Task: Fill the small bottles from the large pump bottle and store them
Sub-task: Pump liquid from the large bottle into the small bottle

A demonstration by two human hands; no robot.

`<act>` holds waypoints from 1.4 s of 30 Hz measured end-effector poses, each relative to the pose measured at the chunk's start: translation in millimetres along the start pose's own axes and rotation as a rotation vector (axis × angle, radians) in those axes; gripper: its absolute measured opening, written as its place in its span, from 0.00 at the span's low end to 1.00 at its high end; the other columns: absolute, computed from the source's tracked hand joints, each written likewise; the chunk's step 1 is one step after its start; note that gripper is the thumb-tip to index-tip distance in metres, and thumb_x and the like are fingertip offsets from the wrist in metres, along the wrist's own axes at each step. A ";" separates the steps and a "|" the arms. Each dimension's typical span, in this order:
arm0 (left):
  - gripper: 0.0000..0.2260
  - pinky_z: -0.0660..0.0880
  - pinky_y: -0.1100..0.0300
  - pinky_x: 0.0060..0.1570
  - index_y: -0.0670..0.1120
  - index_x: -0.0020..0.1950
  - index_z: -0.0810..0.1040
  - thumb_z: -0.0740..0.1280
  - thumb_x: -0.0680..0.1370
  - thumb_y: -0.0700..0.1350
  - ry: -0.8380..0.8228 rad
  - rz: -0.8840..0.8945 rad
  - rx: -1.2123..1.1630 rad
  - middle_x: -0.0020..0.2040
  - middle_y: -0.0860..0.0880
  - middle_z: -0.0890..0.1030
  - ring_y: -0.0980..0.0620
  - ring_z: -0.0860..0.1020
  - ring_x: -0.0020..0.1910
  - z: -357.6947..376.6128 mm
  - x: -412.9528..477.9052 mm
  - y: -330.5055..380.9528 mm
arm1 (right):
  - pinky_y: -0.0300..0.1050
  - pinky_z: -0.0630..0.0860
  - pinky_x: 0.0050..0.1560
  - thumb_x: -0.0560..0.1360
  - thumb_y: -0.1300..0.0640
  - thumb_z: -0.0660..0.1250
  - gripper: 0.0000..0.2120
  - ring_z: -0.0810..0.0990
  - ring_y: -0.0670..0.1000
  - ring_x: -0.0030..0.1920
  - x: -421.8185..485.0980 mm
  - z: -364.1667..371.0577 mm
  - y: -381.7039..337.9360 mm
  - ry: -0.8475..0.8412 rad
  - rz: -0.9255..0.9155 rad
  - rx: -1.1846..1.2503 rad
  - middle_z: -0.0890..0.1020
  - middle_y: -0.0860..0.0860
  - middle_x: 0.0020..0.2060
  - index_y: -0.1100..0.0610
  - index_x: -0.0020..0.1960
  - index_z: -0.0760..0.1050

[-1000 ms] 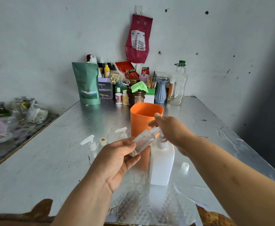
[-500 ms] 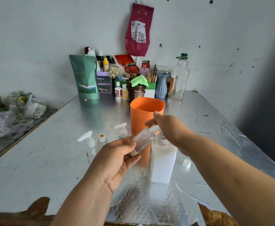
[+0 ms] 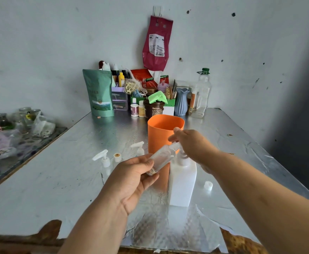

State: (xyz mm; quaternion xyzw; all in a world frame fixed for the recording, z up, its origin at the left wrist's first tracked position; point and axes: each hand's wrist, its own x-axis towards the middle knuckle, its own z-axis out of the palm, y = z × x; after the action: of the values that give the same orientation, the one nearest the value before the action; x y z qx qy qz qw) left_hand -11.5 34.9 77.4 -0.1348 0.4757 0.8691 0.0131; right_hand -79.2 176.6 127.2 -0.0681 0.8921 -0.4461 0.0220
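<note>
My left hand (image 3: 131, 180) grips a small clear bottle (image 3: 162, 157), tilted with its mouth up and to the right, against the spout of the large white pump bottle (image 3: 183, 182). My right hand (image 3: 192, 145) rests on top of the pump head, which it hides. Behind them stands an orange cup (image 3: 161, 132). Two small pump bottles (image 3: 105, 162) (image 3: 139, 149) and a small capped bottle (image 3: 117, 157) stand to the left on the foil-covered table (image 3: 58, 173). A white cap (image 3: 208, 185) lies to the right.
Clutter lines the back wall: a green pouch (image 3: 99, 92), small bottles, a brown jar (image 3: 153, 109), a blue vase (image 3: 181, 101) and a clear oil bottle (image 3: 202, 94). A second table (image 3: 12, 132) with jars and bags adjoins on the left. Torn foil edges the front.
The view has shifted a little. Both hands stay at the pump with the small bottle held to the spout; nothing was let go.
</note>
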 end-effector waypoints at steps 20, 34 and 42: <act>0.06 0.77 0.50 0.55 0.36 0.49 0.81 0.64 0.77 0.31 0.001 -0.026 -0.007 0.43 0.42 0.85 0.49 0.83 0.42 -4.9 10.4 -11.0 | 0.47 0.69 0.58 0.82 0.45 0.43 0.27 0.75 0.54 0.56 14.2 12.8 14.0 -0.071 0.030 -0.049 0.76 0.53 0.63 0.53 0.59 0.79; 0.06 0.80 0.54 0.48 0.36 0.49 0.80 0.65 0.76 0.30 0.000 -0.004 -0.007 0.43 0.41 0.84 0.49 0.82 0.41 -1.3 2.5 -1.4 | 0.44 0.66 0.52 0.82 0.46 0.46 0.24 0.73 0.52 0.50 5.7 -1.2 4.8 -0.079 0.041 0.007 0.75 0.53 0.62 0.55 0.59 0.78; 0.07 0.80 0.53 0.50 0.37 0.49 0.80 0.64 0.76 0.31 -0.018 -0.015 -0.009 0.43 0.42 0.85 0.50 0.84 0.39 -2.4 5.1 -4.3 | 0.45 0.67 0.54 0.82 0.46 0.44 0.26 0.72 0.52 0.52 7.8 3.7 6.4 -0.094 0.053 0.012 0.73 0.54 0.65 0.53 0.58 0.79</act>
State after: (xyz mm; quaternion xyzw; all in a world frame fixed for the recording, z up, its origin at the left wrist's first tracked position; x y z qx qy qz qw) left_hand -15.3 34.8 71.3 -0.1304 0.4706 0.8723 0.0234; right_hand -87.3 176.4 120.0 -0.0653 0.8888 -0.4472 0.0763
